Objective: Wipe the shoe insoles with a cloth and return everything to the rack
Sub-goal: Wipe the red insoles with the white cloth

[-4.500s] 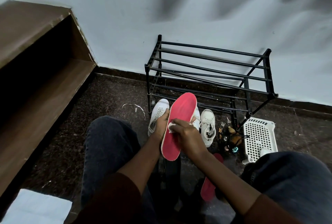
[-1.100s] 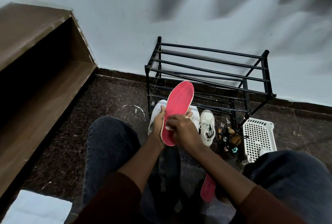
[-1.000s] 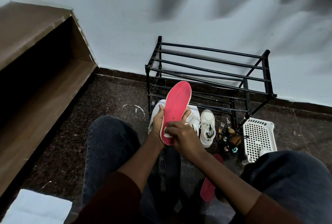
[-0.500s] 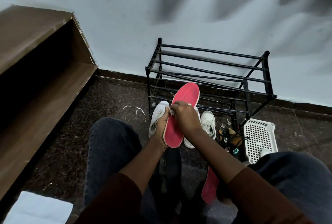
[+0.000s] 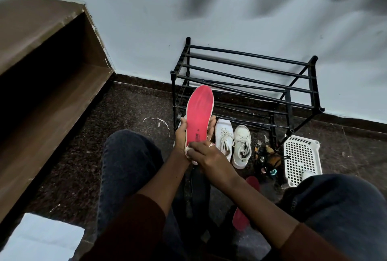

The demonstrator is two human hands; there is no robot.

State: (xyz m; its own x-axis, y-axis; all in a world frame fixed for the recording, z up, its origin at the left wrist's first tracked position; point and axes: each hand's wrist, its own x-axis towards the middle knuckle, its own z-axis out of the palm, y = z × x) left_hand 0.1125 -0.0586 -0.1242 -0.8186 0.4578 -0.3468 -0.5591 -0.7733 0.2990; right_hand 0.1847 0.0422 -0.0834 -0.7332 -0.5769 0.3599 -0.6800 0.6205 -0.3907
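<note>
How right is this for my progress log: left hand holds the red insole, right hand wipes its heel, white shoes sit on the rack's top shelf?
Wrong on one count: the head view shows the white shoes on the floor before the rack, not on its top shelf.

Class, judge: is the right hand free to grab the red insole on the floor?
Probably not yet: the right hand presses a cloth on the held insole; the floor insole lies bare below its forearm.

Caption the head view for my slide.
Left hand holds a red insole while right hand presses a white cloth to its heel end, before the black shoe rack.
</note>
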